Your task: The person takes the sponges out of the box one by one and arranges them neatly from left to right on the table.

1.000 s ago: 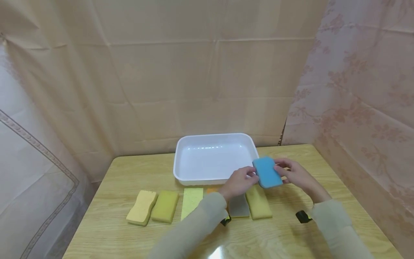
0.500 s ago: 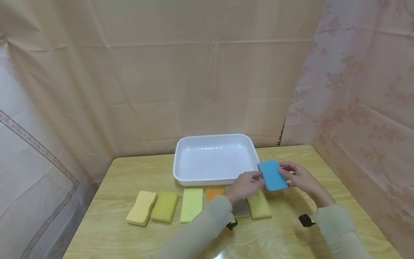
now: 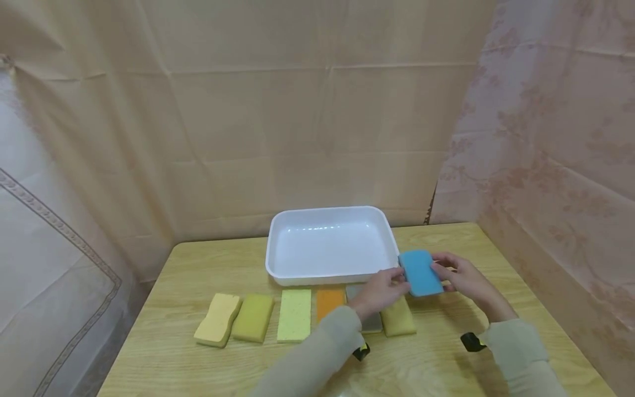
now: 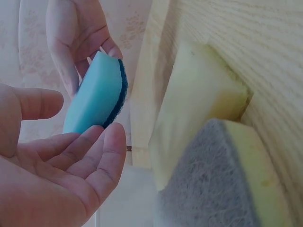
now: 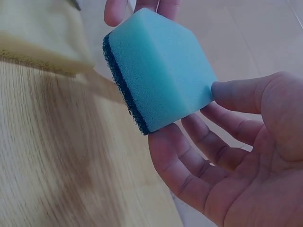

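A blue sponge (image 3: 421, 273) with a dark scouring layer is held up off the table, just right of the white tray. My right hand (image 3: 463, 278) pinches its right side; in the right wrist view the thumb presses the blue foam and the other fingers support it from below. At the opposite end is my left hand (image 3: 379, 292). In the left wrist view its fingers (image 4: 106, 163) lie loosely extended at the edge of the sponge, with the thumb standing apart from it. Beneath the left hand lie a grey-topped sponge (image 4: 203, 175) and a yellow sponge (image 3: 398, 320).
The white tray (image 3: 332, 277) stands at the back of the wooden table (image 3: 163, 353). Along its front lie a wavy pale-yellow sponge (image 3: 218, 320), a darker yellow one (image 3: 254, 318), a light-green one (image 3: 295, 314) and an orange one (image 3: 329, 302). Curtains (image 3: 322, 138) hang behind.
Both hands have shifted to the right and slightly nearer with the blue sponge between them. More of the orange and grey sponges now shows. The tray and the row of sponges have not moved.
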`<state>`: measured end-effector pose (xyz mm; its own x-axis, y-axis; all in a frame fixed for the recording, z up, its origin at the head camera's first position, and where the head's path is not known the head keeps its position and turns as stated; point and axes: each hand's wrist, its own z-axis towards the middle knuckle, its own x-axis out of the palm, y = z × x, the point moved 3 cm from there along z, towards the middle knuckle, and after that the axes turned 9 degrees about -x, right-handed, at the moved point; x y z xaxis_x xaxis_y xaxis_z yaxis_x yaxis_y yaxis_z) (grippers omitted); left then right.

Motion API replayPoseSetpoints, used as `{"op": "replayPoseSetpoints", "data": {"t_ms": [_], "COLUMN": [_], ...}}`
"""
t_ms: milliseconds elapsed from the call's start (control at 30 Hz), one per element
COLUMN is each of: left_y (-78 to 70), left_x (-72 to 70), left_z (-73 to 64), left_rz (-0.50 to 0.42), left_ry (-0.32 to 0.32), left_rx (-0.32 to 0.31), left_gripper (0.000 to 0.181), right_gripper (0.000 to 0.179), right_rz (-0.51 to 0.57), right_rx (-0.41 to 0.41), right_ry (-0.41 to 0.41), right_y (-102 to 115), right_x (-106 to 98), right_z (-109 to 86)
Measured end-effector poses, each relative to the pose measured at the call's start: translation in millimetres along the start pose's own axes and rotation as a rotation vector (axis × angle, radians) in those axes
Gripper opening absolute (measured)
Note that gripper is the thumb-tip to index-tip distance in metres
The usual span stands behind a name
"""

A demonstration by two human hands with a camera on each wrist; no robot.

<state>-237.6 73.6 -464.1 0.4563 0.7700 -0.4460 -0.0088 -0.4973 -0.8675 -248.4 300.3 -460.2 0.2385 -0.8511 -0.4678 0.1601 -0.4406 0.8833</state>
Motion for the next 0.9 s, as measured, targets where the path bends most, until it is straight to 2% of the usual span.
{"op": "replayPoseSetpoints", "data": {"t_ms": [400, 767, 900], "left_y": [2.8, 10.5, 11.0], "left_x": [12.9, 23.9, 26.0], "left_z": [2.9, 8.2, 8.6], "left_rz": [-0.021, 0.030, 0.050], "left_ry": [0.019, 0.022, 0.024], "left_rx": [0.061, -0.044, -0.049], "left_gripper": [0.041, 0.050, 0.050], "right_gripper": [0.064, 0.063, 0.060], "right_rz": [0.037, 0.020, 0.021], "right_rx": [0.039, 0.104, 0.113], "right_ry": [-0.003, 0.007, 0.008], "right_y": [-12.9, -21.2, -24.2], "right_x": [-1.0, 1.4, 1.9], "right_z": [-8.2, -11.9, -11.1]}}
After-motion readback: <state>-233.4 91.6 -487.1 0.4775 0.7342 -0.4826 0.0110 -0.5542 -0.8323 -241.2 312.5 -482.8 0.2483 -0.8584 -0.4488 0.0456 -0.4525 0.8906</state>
